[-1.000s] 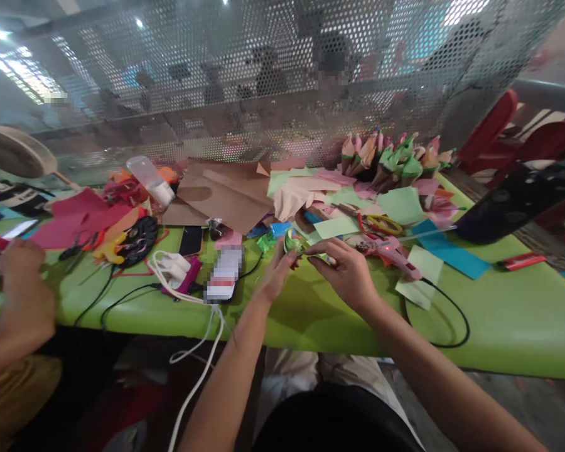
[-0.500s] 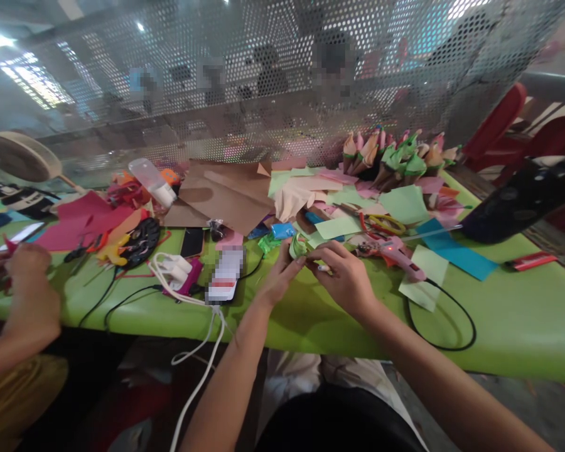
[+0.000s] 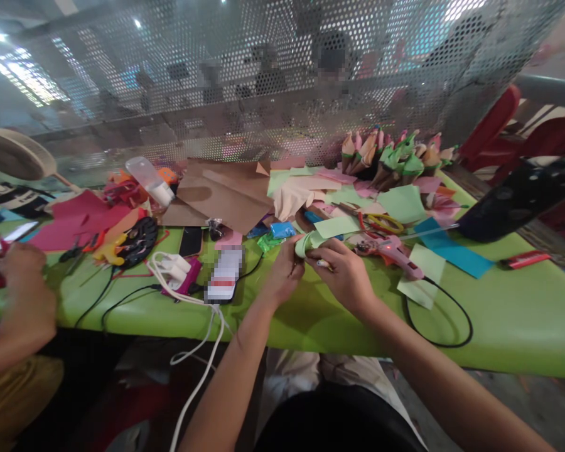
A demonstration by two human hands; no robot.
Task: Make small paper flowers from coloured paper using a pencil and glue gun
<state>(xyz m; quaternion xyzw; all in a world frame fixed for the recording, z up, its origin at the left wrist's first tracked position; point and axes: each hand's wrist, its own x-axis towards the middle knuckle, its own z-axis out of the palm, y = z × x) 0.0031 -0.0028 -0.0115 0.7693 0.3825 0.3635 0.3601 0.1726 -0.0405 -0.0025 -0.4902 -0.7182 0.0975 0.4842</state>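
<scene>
My left hand (image 3: 285,274) is closed around a light green rolled paper piece (image 3: 303,246) above the green table (image 3: 306,323). Close beside it, my right hand (image 3: 341,267) has its fingers bent and pressed to the same paper. A thin pen-like stick with a pale tip (image 3: 324,264) pokes out from under the right fingers. How the paper is wound between the fingertips is partly hidden. Just behind the hands lie a blue packet (image 3: 282,230) and a light green paper sheet (image 3: 338,226).
A pink glue gun (image 3: 398,254) with a black cord lies right of my hands, near yellow-handled scissors (image 3: 383,222). Left are a phone (image 3: 225,274) and a power strip (image 3: 182,276). Paper flowers (image 3: 395,157) stand at the back. Another person's hand (image 3: 26,270) works at far left.
The green paper has turned in my fingers and shows a wider, rounder loop. My left hand has shifted slightly right and its fingers have curled more.
</scene>
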